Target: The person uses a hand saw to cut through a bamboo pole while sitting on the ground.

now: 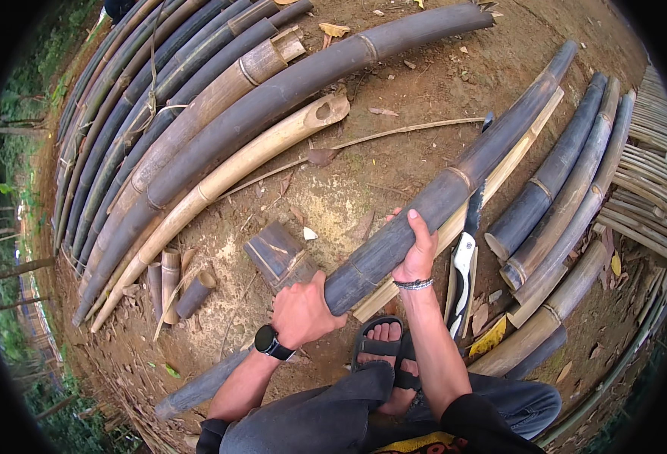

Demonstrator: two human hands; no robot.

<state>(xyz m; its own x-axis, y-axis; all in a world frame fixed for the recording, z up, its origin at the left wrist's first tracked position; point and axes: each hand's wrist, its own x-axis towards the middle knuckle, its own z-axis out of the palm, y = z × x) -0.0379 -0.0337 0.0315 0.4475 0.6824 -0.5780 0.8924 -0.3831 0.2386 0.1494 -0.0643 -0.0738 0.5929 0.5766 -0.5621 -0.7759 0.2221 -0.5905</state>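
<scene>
stacked bamboo poles, dark and tan, lie side by side on bare earth along the left, curving toward the top of the view. short cut bamboo offcuts rest below them, with a dark split piece just beside. left hand, wearing a black wristwatch, is closed around the near cut end of a dark bamboo pole, which runs diagonally from centre up toward the upper right. right hand, with a beaded bracelet at the wrist, grips the same pole farther along, fingers wrapped over its top, just below a node ring. a foot in a black sandal stands on the earth beneath the held end, beside the person's dark trousers. a long knife with a white handle lies just right of the right hand, beside the pole. further dark bamboo lengths lie to the right, and thin split slats are piled at the far right edge.
</scene>
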